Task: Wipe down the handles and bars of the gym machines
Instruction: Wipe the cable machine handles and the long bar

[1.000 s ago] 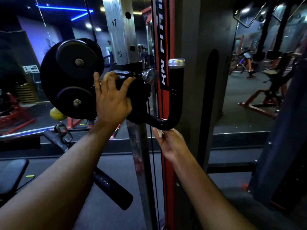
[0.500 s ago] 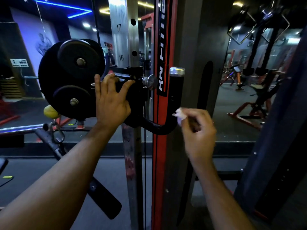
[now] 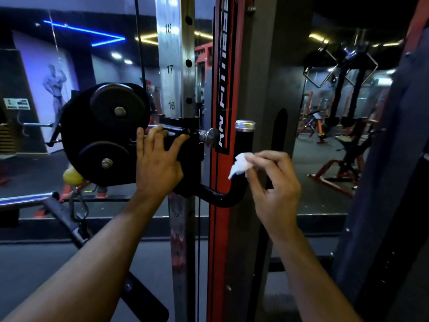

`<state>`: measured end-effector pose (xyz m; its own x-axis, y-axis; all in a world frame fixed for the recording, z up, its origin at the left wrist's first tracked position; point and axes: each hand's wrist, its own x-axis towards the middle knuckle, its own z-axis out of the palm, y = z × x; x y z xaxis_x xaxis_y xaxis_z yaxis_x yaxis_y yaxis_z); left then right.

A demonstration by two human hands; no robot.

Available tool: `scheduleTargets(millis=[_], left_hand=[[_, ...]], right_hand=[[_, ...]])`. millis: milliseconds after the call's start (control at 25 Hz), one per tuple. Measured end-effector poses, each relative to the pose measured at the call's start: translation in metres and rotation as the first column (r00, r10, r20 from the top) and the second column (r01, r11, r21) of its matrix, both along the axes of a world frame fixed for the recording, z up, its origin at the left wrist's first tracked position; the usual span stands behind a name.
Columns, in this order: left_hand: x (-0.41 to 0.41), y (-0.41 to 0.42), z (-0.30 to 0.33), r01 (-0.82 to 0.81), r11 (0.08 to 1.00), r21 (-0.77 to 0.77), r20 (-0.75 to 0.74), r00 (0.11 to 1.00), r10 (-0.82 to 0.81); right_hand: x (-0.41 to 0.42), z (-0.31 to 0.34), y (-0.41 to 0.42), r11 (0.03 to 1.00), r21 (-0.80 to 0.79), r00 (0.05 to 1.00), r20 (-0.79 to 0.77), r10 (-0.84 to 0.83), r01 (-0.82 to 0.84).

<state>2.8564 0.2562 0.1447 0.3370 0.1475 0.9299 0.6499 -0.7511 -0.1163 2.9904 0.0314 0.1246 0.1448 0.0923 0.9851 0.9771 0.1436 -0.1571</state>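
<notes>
A black J-shaped handle (image 3: 244,141) with a chrome cap curves up from the sliding carriage (image 3: 185,145) of a cable machine. My right hand (image 3: 274,191) pinches a small crumpled white cloth (image 3: 240,165) and presses it against the handle's upright part, just below the cap. My left hand (image 3: 157,166) rests on the black carriage, fingers spread over its top beside the chrome pull knob (image 3: 210,137). Two black pulley wheels (image 3: 105,133) sit left of that hand.
The numbered steel upright (image 3: 176,66) and a red and black frame post (image 3: 224,89) run vertically between my arms. A carabiner and black bar attachment (image 3: 76,219) hang lower left. A mirror behind reflects red benches (image 3: 336,173) and other machines. A dark panel (image 3: 394,159) stands at right.
My right hand rose from under the handle's bend to its upright part, bringing the white cloth against it. My left hand stayed on the carriage. The view tilted up slightly.
</notes>
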Motion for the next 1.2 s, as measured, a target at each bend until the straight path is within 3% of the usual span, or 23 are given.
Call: scheduleTargets(millis=[280,400,520,640,720,800,880,920,960,1120,1200], left_hand=[[-0.003,-0.001,0.001,0.032,0.999,-0.031,-0.030,0.999,-0.033],[-0.005,-0.002,0.002,0.048,0.998,-0.050,-0.036,0.998,-0.050],[-0.006,-0.004,0.001,0.075,0.995,-0.069,-0.043,0.996,-0.078],[-0.007,-0.005,0.001,0.087,0.993,-0.083,-0.046,0.995,-0.091],[-0.009,-0.004,0.002,0.091,0.992,-0.087,-0.059,0.994,-0.096],[-0.012,-0.004,0.002,0.095,0.992,-0.087,-0.071,0.992,-0.101],[-0.017,-0.005,0.002,0.112,0.989,-0.092,-0.080,0.990,-0.120],[-0.019,-0.005,0.003,0.123,0.988,-0.092,-0.083,0.988,-0.130],[-0.020,-0.006,0.003,0.132,0.987,-0.090,-0.086,0.986,-0.140],[-0.023,-0.004,0.006,0.148,0.985,-0.085,-0.109,0.982,-0.157],[-0.026,-0.005,0.007,0.140,0.986,-0.095,-0.157,0.975,-0.154]], right_hand=[[-0.007,-0.008,-0.003,0.919,-0.347,0.945,0.319,-0.070,0.185],[-0.001,0.041,-0.012,0.909,-0.311,0.894,0.430,-0.125,0.277],[0.011,0.100,-0.021,0.936,-0.291,0.940,0.329,-0.094,0.196],[0.011,0.131,-0.018,0.876,-0.464,0.960,0.279,0.000,0.134],[0.012,0.147,-0.009,0.806,-0.576,0.984,0.176,-0.038,0.135],[0.018,0.156,-0.005,0.773,-0.632,0.996,-0.030,-0.088,0.049],[0.020,0.146,-0.006,0.831,-0.518,0.927,-0.374,-0.008,-0.202],[0.018,0.137,-0.007,0.867,-0.423,0.879,-0.475,0.037,-0.265],[0.015,0.128,-0.007,0.895,-0.368,0.874,-0.483,0.049,-0.253],[-0.020,0.126,-0.007,0.894,-0.438,0.991,-0.040,-0.127,0.097],[-0.044,0.119,-0.011,0.912,-0.392,0.993,0.050,-0.111,0.121]])
